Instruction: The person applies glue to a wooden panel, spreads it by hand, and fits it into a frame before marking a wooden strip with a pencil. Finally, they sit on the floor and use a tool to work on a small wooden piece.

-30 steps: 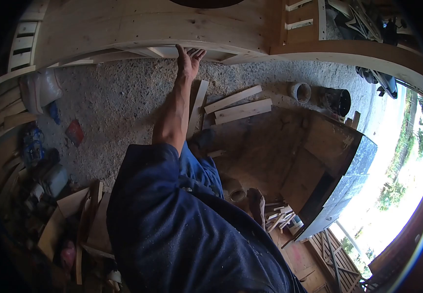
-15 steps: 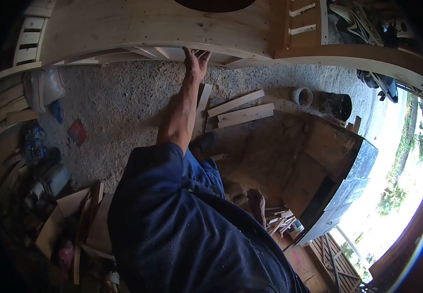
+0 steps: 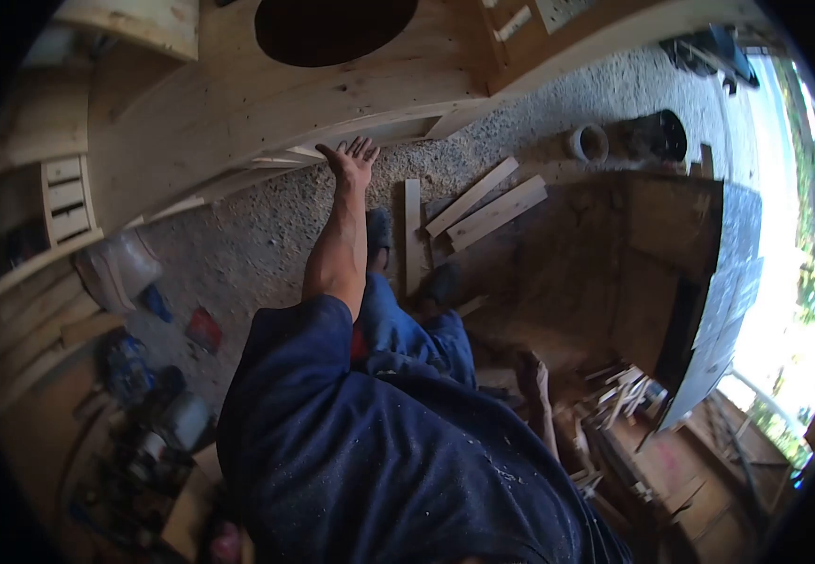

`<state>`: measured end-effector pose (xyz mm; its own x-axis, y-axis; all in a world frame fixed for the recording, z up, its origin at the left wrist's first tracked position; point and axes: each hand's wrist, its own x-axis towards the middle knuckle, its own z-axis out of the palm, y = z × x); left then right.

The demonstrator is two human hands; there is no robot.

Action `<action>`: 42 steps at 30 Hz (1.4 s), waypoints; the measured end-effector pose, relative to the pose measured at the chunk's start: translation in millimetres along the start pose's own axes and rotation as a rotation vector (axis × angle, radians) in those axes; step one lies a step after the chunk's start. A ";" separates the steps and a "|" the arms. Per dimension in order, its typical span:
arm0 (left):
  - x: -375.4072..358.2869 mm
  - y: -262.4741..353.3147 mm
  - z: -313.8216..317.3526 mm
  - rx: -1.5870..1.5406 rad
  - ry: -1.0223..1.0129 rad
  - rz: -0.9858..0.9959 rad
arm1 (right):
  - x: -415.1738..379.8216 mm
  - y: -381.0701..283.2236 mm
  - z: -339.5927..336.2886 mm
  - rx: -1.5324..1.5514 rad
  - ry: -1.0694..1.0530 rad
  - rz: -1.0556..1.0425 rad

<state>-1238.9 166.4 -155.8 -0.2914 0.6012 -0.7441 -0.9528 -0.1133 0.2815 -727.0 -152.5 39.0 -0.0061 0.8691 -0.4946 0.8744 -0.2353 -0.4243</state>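
My left hand (image 3: 351,164) reaches forward, palm up and fingers spread, just below the curved front edge of a large wooden bench-like piece (image 3: 238,103). A big dark round hole (image 3: 328,28) is cut in its top. Nothing lies in the left palm. Lower right, my right hand (image 3: 531,368) hangs beside my body over the brown floor sheet, in shadow; its fingers do not show clearly.
Several loose boards (image 3: 497,211) lie on the gravelly floor ahead of my feet. A pale bucket (image 3: 588,143) and a black bucket (image 3: 661,136) lie beyond them. Wood scraps (image 3: 628,395) are piled at right. Tools and a jug (image 3: 185,420) clutter the left.
My left hand has come away from the edge of the wooden piece, its fingers now spread. The view has turned and shifted, bringing more of the round hole and my legs into sight.
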 end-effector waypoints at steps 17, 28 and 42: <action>-233.3 6.8 -340.4 1.827 -0.035 -0.311 | -111.1 60.4 124.5 0.319 0.127 0.106; -344.3 -42.1 -463.8 2.230 -0.144 0.158 | -274.8 198.4 291.5 0.516 -0.086 0.504; -407.2 2.3 -514.1 1.787 -0.401 -0.212 | -276.9 148.2 302.8 0.095 0.058 0.129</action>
<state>-1166.2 -485.3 -163.6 0.0976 0.6516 -0.7522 0.3277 0.6927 0.6425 -742.6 -559.7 -116.5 0.1334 0.8520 -0.5062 0.8164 -0.3841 -0.4313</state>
